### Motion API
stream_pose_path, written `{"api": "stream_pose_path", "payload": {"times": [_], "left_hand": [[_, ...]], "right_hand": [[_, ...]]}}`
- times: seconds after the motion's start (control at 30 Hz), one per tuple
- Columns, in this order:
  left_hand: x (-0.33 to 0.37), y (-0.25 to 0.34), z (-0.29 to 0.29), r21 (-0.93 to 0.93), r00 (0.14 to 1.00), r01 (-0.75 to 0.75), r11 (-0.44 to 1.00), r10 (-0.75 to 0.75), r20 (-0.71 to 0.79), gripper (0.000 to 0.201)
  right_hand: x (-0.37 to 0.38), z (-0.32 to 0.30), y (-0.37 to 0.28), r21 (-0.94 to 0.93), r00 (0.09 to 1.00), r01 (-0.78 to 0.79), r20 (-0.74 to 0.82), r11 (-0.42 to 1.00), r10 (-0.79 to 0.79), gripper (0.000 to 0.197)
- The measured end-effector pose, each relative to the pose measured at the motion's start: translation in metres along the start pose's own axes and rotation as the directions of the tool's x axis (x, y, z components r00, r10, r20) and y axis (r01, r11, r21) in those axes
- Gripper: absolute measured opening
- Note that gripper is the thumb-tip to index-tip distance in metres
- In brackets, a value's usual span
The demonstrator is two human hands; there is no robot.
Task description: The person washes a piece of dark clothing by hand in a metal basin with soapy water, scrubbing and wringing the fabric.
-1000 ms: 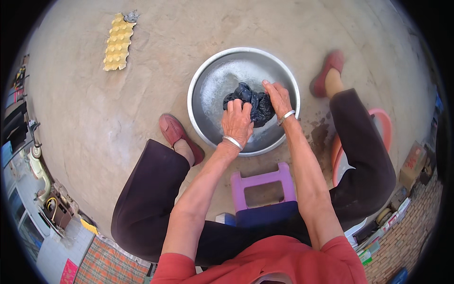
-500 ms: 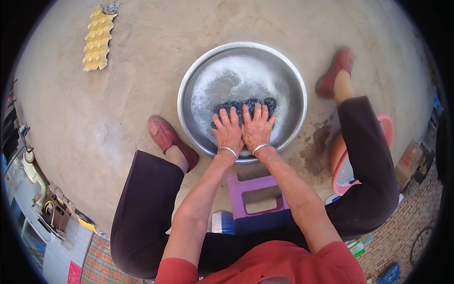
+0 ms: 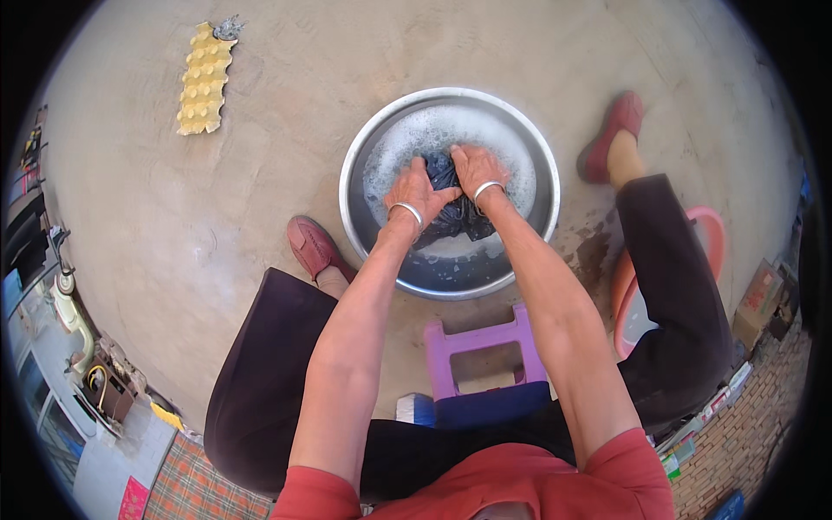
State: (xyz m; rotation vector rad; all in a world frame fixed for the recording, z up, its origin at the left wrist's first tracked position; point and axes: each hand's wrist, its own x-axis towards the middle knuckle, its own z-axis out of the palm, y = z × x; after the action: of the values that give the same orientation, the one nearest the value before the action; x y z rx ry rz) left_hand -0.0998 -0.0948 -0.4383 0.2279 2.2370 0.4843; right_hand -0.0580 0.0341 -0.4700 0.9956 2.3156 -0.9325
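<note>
A round metal basin (image 3: 364, 260) of sudsy water stands on the ground in front of me. In it lies a wet dark cloth (image 3: 452, 227), bunched up and partly under the foam. My left hand (image 3: 416, 192) grips the cloth from its left side, thumb stretched toward the middle. Close beside it, my right hand (image 3: 477, 172) is curled over the cloth's far right part. The fingertips of both hands are partly hidden in the cloth and suds. A silvery bracelet circles each wrist.
A purple plastic stool (image 3: 442, 360) stands between my legs, below the basin. To the right, a pink basin (image 3: 718, 238) sits partly behind my leg. A yellow egg tray (image 3: 204, 82) lies at the far left. Wet patches darken the ground right of the metal basin.
Both hands have moved away from me, toward the basin's far side. Earlier they pressed flat with spread fingers on the cloth; now they are curled around it, and it is gathered nearer me.
</note>
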Motion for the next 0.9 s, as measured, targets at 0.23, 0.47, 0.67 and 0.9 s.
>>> {"api": "stream_pose_path", "payload": {"times": [0.23,0.47,0.67,0.9], "left_hand": [[-0.079,0.027,-0.001,0.187,0.861,-0.421,0.887,0.456,-0.226,0.066],[-0.104,-0.008,0.046,0.273,0.962,-0.205,0.94,0.245,-0.12,0.116],[-0.071,-0.047,0.093,0.215,0.991,-0.023,0.976,0.051,-0.123,0.108],[-0.032,-0.045,0.08,0.057,0.979,-0.098,0.994,0.107,-0.175,0.095]], "right_hand": [[-0.039,-0.039,0.04,0.452,0.998,-0.028,-0.03,0.892,0.046,0.049],[-0.109,0.011,0.052,-0.074,0.954,0.25,-0.152,0.965,-0.259,0.078],[-0.104,0.052,0.043,-0.4,0.85,0.393,-0.184,0.828,-0.493,0.066],[-0.045,0.041,0.026,-0.433,0.894,0.392,-0.027,0.812,-0.446,0.039]]}}
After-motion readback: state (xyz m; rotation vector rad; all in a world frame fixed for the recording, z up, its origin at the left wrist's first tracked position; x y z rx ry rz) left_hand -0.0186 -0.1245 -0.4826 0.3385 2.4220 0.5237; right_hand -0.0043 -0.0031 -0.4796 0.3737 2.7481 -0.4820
